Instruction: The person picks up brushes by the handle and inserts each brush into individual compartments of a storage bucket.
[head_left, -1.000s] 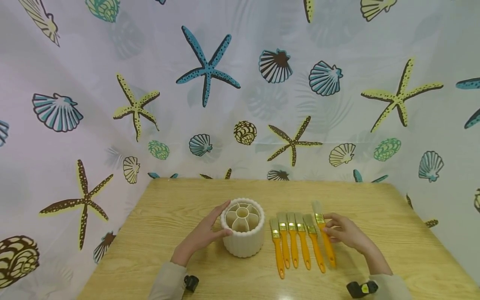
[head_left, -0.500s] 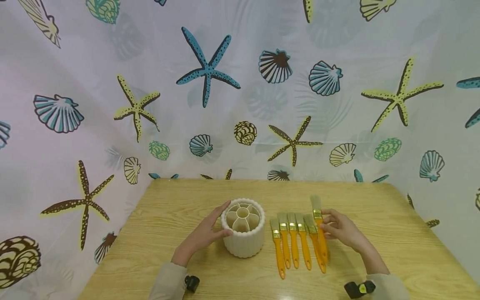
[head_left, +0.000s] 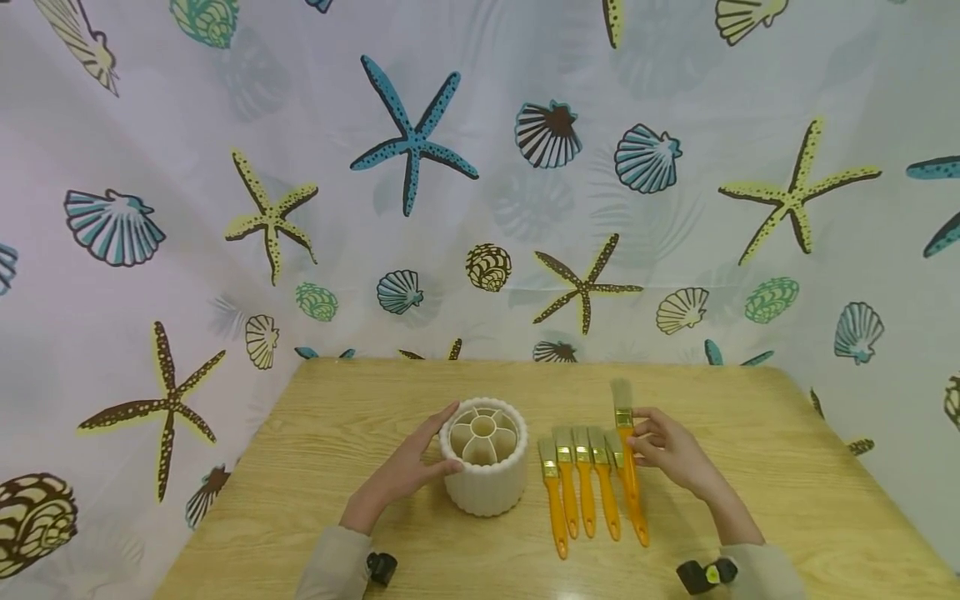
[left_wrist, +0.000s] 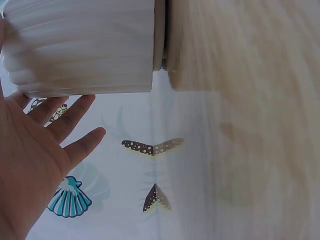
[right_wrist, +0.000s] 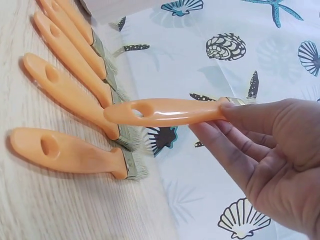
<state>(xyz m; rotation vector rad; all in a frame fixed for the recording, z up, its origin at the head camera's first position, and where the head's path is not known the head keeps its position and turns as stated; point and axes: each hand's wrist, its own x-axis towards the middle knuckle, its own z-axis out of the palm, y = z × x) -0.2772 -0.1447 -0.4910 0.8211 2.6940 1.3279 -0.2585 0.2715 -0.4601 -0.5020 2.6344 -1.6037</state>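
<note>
My left hand [head_left: 401, 473] rests against the left side of a white fluted round holder [head_left: 489, 490], thumb in front and index finger at the far rim. In the left wrist view its fingers [left_wrist: 75, 117] are spread and fairly straight along the holder's wall [left_wrist: 85, 50]. Inside, the holder has petal-shaped compartments around a centre ring. My right hand [head_left: 671, 454] pinches a paintbrush [head_left: 625, 421] near its metal ferrule, bristles pointing away. In the right wrist view this brush's orange handle [right_wrist: 172, 112] is lifted above the table, between thumb and fingertips.
Several more orange-handled paintbrushes [head_left: 587, 496] lie in a row on the wooden table [head_left: 360, 400], right of the holder. The held brush partly covers the rightmost one. A white curtain [head_left: 450, 250] printed with shells and starfish surrounds the table's back and sides.
My right hand has moved left and slightly away from me with its paintbrush, which now overlaps the rightmost brush of the row. The left hand and holder look unmoved.
</note>
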